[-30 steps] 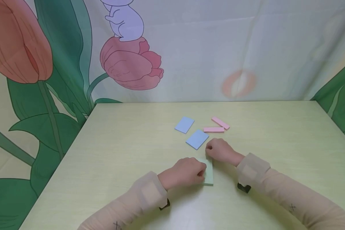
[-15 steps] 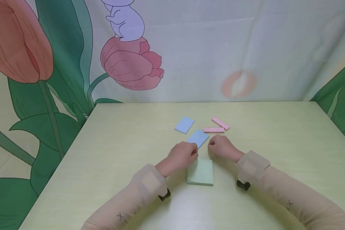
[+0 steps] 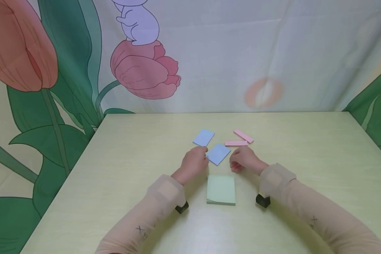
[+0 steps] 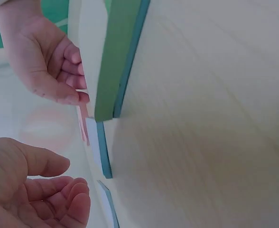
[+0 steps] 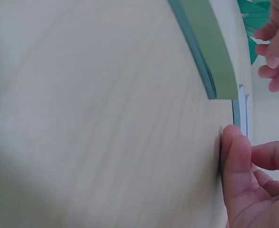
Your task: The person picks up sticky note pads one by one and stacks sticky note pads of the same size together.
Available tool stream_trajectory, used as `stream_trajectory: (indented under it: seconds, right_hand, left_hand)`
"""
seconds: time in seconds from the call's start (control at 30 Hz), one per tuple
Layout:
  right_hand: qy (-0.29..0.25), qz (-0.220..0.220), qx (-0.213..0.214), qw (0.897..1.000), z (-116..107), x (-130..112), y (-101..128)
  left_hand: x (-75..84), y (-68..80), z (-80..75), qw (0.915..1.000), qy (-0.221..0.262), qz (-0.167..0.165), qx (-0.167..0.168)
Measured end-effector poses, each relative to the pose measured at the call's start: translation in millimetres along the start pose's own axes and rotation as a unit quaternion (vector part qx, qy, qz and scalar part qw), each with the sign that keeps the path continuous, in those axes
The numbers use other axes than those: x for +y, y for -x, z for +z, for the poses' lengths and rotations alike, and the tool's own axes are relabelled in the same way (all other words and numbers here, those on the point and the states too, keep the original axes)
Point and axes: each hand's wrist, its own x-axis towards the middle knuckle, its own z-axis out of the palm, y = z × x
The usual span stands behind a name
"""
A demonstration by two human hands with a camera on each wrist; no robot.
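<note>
A pale green sticky note pad (image 3: 221, 190) lies square to me near the middle of the table, its front left edge showing a slightly lifted layer. Beyond it are two blue sticky note pads, the nearer one (image 3: 219, 154) tilted and the farther one (image 3: 204, 137) up and to the left. My left hand (image 3: 194, 161) hovers beside the nearer blue pad, fingers loosely curled; in the left wrist view nothing sits between thumb and fingers. To the right of that pad is my right hand (image 3: 245, 158), fingers loosely bent and low over the table, also holding nothing.
Two narrow pink sticky note strips, one lying level (image 3: 236, 144) and one slanted (image 3: 243, 136), lie just beyond my right hand. The pale wooden table (image 3: 130, 158) ends at a hanging cloth (image 3: 209, 70) printed with tulips.
My left hand has moved off the green pad, forward and left to the blue pads, uncovering the green pad. My right hand has shifted slightly forward and its fingers have loosened.
</note>
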Motion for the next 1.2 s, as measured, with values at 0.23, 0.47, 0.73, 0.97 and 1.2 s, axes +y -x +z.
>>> stream_trajectory:
  seconds: [0.23,0.47,0.73,0.97,1.2]
  right_hand:
    - [-0.074,0.038,-0.007,0.997,-2,-3,-2]
    - [-0.100,0.062,-0.002,0.993,-3,-3,-8]
    - [-0.137,0.078,-0.006,0.988,-3,-6,-9]
    - [-0.134,0.079,-0.009,0.988,-1,-6,-11]
    - [-0.133,0.079,-0.008,0.988,-1,-7,-11]
  left_hand:
    - [-7.2,-8.7,3.7,0.9996,0.001,-0.021,-0.016]
    - [-11.2,-17.5,9.7,0.9983,0.002,-0.040,-0.041]
    - [-13.2,-24.1,14.5,0.9961,0.036,-0.046,-0.066]
    - [-8.9,-25.1,16.5,0.9940,0.052,-0.057,-0.077]
    - [-4.2,-23.8,18.0,0.9939,0.049,-0.056,-0.081]
